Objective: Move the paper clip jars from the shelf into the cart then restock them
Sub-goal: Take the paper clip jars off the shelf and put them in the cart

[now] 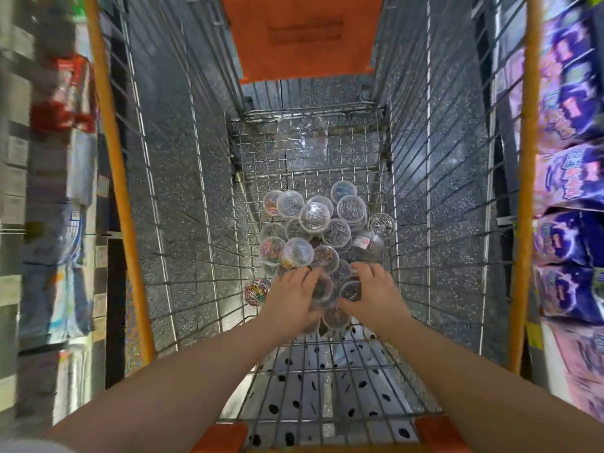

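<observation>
The paper clip jars (313,217) lie heaped on the wire floor of the cart (108,132), toward its near end. They are small, round, clear plastic tubs with flat lids. Most show silvery clips through their walls and a few show bright mixed colours.

The left hand (291,297) and right hand (376,291) reach down into the near edge of the heap. Their fingers curl over a cluster of tubs and press it between the two palms, so each hand holds jars rather than lying flat. Two hands suit this load: the tubs are smooth and loose, and a single grip would likely spill them. Whether this handful is being set down or gathered up for restocking cannot be told.

One stray jar (257,291) of coloured clips lies on its side just left of the left hand, apart from the pile. It probably rolled there, being round.

Crumpled clear film (302,138) sits at the far end of the basket below an orange seat flap (300,37). The cart is a thin steel grid with orange rails over a speckled grey floor (170,191). Blurred shelf stock (49,165) stands to the left and glossy purple packets (568,165) to the right.
</observation>
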